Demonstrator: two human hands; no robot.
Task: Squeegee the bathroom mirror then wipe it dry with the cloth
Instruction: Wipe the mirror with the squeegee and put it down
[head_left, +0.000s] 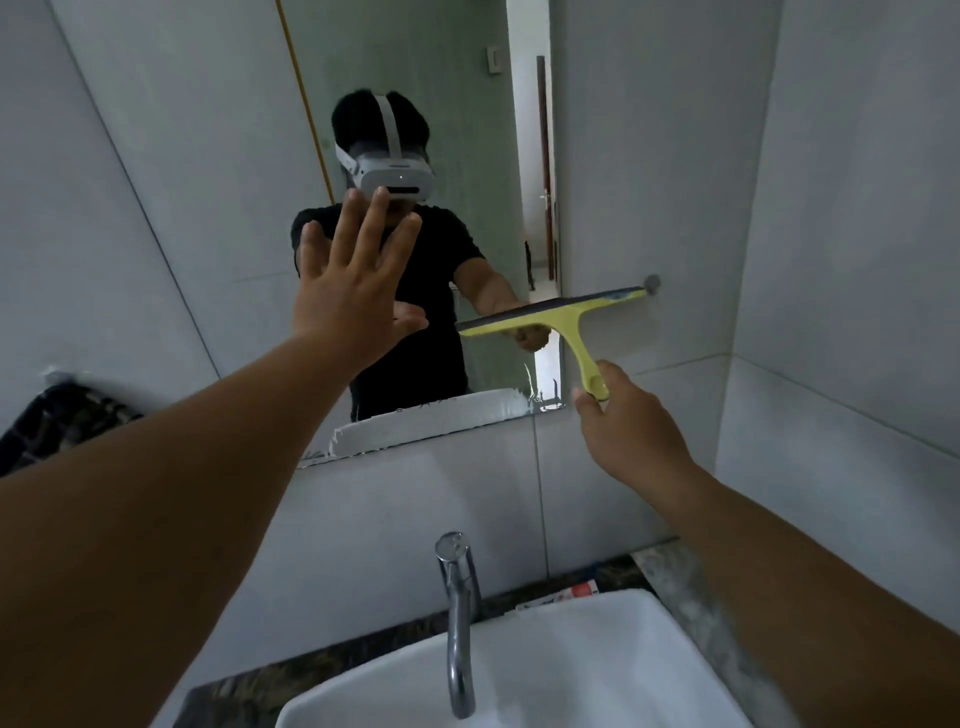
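Squeegeeing looks barely under way: the right hand (631, 415) grips the yellow squeegee (558, 319) at the mirror's (415, 78) lower right edge, the left hand (353, 291) spread empty before the glass, no cloth identifiable.

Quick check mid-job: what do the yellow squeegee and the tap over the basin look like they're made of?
The yellow T-shaped squeegee looks like moulded plastic with a matte finish and even colour; the dark strip along its head is probably rubber. The right hand holds its handle end. The tall curved tap looks like chrome-plated metal, judging by its bright mirror-like reflections.
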